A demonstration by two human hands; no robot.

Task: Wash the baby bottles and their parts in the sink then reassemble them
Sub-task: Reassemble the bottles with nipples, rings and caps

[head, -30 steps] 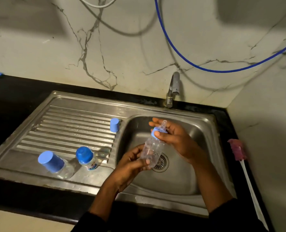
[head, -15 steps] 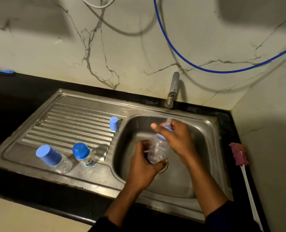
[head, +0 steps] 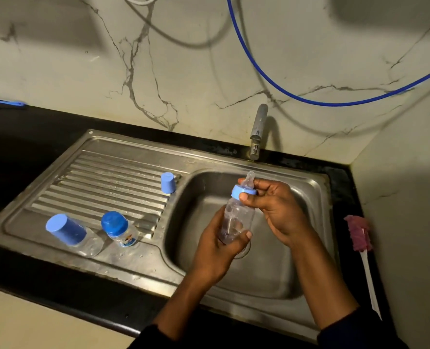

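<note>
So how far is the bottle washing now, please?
Looks done: two capped bottles, one and another, stand on the drainboard. In hand: the left hand holds a third bottle over the basin, and the right hand has its grip on the blue collar. Probably left: the loose blue cap goes onto it.

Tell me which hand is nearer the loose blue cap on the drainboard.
Left. The left hand grips the bottle's base over the basin, below and right of the cap. The right hand holds the bottle's collar, farther right of the cap.
</note>
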